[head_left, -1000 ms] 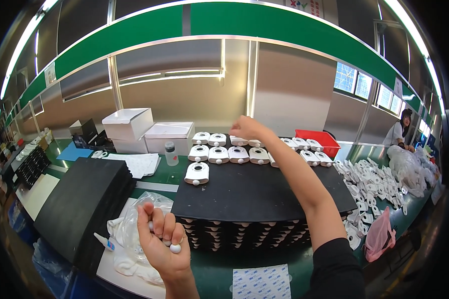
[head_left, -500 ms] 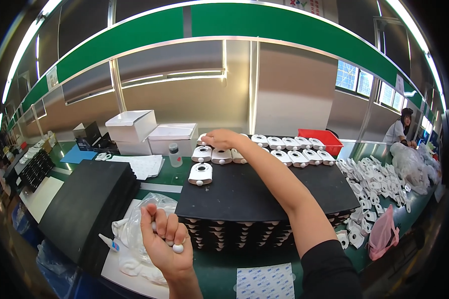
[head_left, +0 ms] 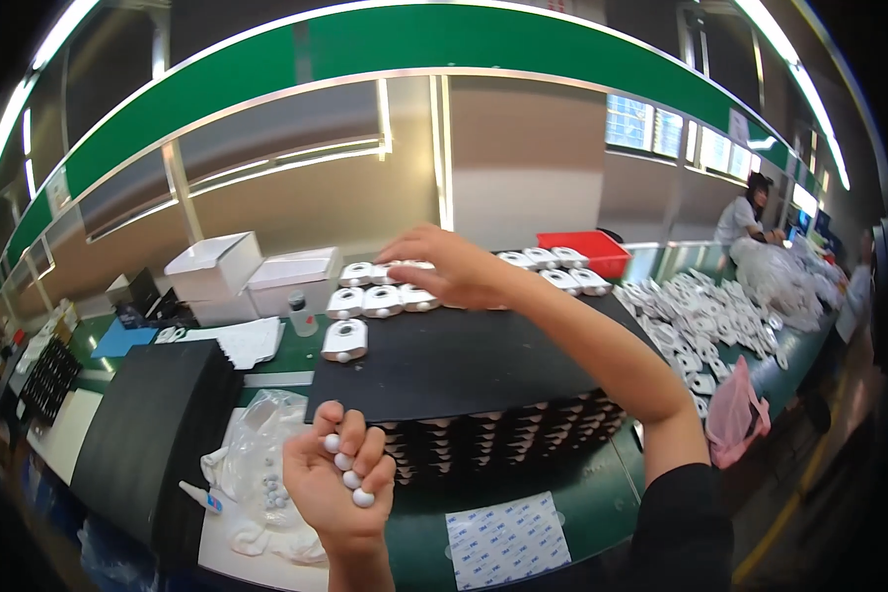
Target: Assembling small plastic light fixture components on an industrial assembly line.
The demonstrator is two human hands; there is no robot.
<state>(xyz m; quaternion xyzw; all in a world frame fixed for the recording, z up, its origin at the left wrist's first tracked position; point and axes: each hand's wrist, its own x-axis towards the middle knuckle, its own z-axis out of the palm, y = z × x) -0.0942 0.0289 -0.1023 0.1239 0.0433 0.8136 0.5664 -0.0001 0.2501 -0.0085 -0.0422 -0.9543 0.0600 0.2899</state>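
My left hand [head_left: 340, 493], palm up near the front of the bench, has its fingers curled round several small white balls [head_left: 351, 480], which show in a line along them. My right hand [head_left: 449, 268] reaches across over the rows of white plastic housings; its fingers are stretched out, with nothing visible in them. Each housing has a round dark opening, and many carry a white ball on the front edge. One housing [head_left: 344, 340] sits alone in front of the rows, at the left edge of the black board [head_left: 464, 355]. My right hand and forearm hide part of the rows.
Beneath the board are stacked layers of similar parts. Loose white parts [head_left: 710, 316] lie heaped at right, near a pink bag [head_left: 737, 414] and a red tray [head_left: 587, 259]. At left are black boards [head_left: 153, 414], a glue bottle [head_left: 200, 495] and a clear bag of balls [head_left: 266, 444].
The view has swung to the right. My right hand has come away from the back-left housings, and its fingers have straightened. My left fingers have loosened, showing more balls.
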